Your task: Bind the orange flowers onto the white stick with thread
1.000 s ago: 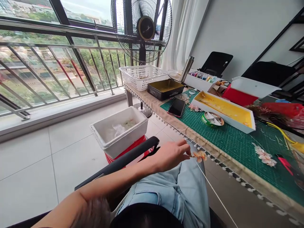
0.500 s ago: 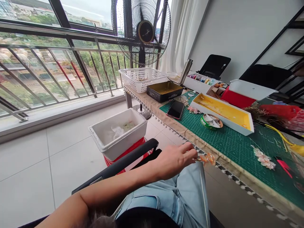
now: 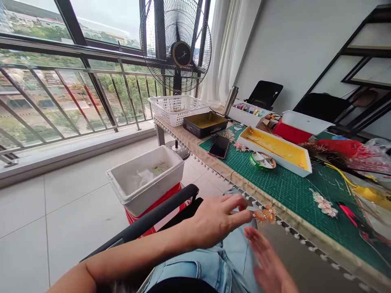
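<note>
Above my lap, my left hand pinches the stem end of an orange flower ornament between thumb and fingers. Its translucent orange petals point right, toward the table edge. My right hand is just below and to the right of it, apart from the ornament. Motion blurs that hand, but its fingers look stretched out with nothing in them. On the green cutting mat lies a pale pink flower piece, beside a pink-handled tool.
A green round dish of beads, a yellow-lined white tray, a phone and a black box sit on the table. Left of it stand a white bin and the chair's armrest. A fan stands behind.
My right hand has come into view from below, near the ornament. My left hand still holds the ornament, slightly lower in view. The view has shifted a little to the right.
</note>
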Action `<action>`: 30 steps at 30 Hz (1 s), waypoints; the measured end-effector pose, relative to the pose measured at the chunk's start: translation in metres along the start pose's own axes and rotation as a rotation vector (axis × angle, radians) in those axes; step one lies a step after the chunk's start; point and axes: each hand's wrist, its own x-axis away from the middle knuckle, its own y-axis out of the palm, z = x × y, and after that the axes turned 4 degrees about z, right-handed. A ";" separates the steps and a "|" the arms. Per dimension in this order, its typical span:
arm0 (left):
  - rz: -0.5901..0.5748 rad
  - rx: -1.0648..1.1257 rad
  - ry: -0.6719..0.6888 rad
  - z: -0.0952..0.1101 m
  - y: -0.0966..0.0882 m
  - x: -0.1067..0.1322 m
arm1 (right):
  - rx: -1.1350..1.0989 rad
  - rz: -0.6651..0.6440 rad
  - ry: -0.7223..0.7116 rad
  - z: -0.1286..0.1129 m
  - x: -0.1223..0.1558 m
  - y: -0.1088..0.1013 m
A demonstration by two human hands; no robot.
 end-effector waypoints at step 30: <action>0.123 0.024 -0.125 0.002 0.025 0.019 | -0.215 0.360 0.164 -0.022 -0.039 0.046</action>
